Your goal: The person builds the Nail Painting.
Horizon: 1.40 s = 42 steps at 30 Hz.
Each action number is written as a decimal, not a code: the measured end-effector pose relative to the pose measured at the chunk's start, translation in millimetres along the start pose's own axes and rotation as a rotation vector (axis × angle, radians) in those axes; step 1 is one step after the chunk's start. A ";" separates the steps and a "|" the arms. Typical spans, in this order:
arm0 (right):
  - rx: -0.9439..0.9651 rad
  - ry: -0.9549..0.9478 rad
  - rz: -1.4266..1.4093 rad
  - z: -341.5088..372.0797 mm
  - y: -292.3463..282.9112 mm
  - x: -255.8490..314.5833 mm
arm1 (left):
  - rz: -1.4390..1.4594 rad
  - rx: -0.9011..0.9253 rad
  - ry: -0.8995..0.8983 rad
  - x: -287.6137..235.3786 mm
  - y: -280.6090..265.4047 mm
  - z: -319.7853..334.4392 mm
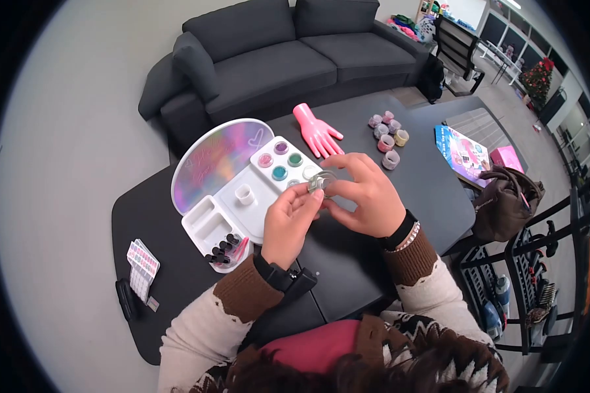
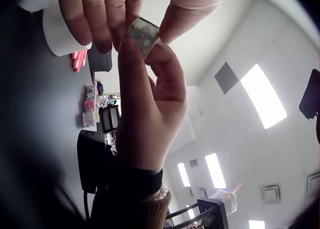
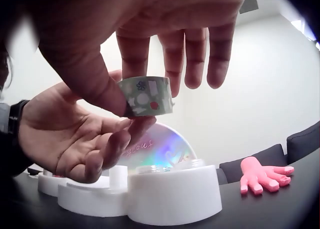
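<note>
A small green roll (image 1: 316, 183) printed with pale shapes is held up between both hands, over the right side of the white tray (image 1: 233, 171). The left hand (image 1: 290, 219) pinches it with thumb and fingertips; the right hand (image 1: 367, 200) grips its other side. In the right wrist view, the roll (image 3: 148, 95) shows stars, a flower and a red spot between the right hand's (image 3: 145, 34) thumb and index finger, while the left hand's (image 3: 75, 131) fingers touch it from below. The left wrist view shows the patterned strip (image 2: 143, 35) between the fingertips of both hands.
The tray holds glitter pots (image 1: 280, 173), a white cup (image 1: 244, 194) and black-capped bottles (image 1: 223, 248). Beyond it lie a pink model hand (image 1: 317, 133) and several small jars (image 1: 387, 143). Printed sheets (image 1: 141, 267) are at left, a colourful box (image 1: 464, 154) and brown bag (image 1: 510, 203) at right.
</note>
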State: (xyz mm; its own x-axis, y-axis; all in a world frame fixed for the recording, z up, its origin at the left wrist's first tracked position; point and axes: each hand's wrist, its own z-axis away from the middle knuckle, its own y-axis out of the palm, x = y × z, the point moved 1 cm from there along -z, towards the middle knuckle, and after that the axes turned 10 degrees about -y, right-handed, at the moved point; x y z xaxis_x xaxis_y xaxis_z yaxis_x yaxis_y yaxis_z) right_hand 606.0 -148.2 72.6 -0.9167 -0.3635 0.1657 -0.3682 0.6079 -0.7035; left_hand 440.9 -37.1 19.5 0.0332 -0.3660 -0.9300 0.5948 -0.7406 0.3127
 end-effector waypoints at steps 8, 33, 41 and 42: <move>0.036 -0.109 0.034 0.9 8.1 12.7 | 0.138 0.026 -0.071 -11.3 -7.5 2.7; 0.090 1.098 0.258 91.9 -54.0 -253.4 | 0.015 -0.054 -0.102 -19.0 -12.5 9.8; -0.278 0.917 -0.088 49.3 -73.7 -169.5 | 0.028 -0.077 -0.088 -24.9 -18.2 7.1; -0.316 0.764 -0.299 30.7 -68.4 -143.8 | 0.037 -0.087 -0.088 -26.6 -18.4 7.3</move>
State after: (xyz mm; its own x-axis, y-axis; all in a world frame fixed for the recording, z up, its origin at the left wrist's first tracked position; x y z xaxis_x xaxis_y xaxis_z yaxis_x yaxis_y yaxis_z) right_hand 767.8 -159.2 75.7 -0.5866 -0.0359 0.8091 -0.5317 0.7707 -0.3512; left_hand 423.2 -17.8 39.9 -0.0123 -0.4429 -0.8965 0.6622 -0.6754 0.3246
